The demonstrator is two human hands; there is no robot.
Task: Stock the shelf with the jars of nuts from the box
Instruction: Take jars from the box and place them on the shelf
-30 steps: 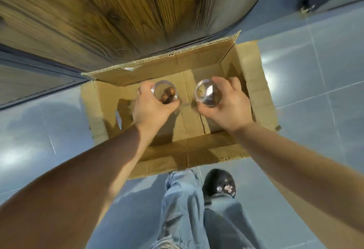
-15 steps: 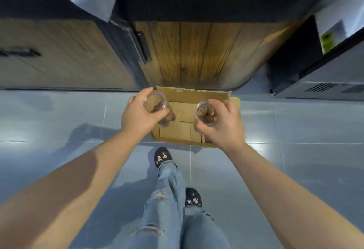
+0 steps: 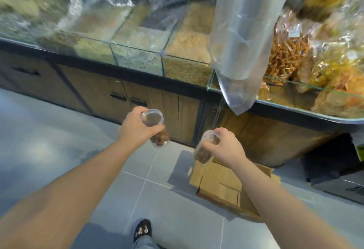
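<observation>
Left arm [image 3: 78,179] and right arm [image 3: 275,199] reach forward, both bare.
The left hand [image 3: 137,128] curls its fingers and thumb round the left jar [image 3: 153,118]. The right hand [image 3: 226,146], a bit lower in view, grips the right jar [image 3: 204,150] near its top.

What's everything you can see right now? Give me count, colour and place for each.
Left jar: one, clear with brown nuts, centre of view.
Right jar: one, clear with brown nuts, just right of centre.
Box: one, brown cardboard, lower right, below the right jar.
Glass bins: a row, tan and greenish dry goods, across the top.
Plastic bag: one, clear, hanging over the bins.
Snack bags: several, orange-yellow, upper right.
Cabinets: several doors, wood-brown, below the bins.
Floor: grey tiles, under the box.
Shoe: one, black, bottom centre.
Left hand: one, fingers gripping the left jar.
Right hand: one, fingers gripping the right jar.
</observation>
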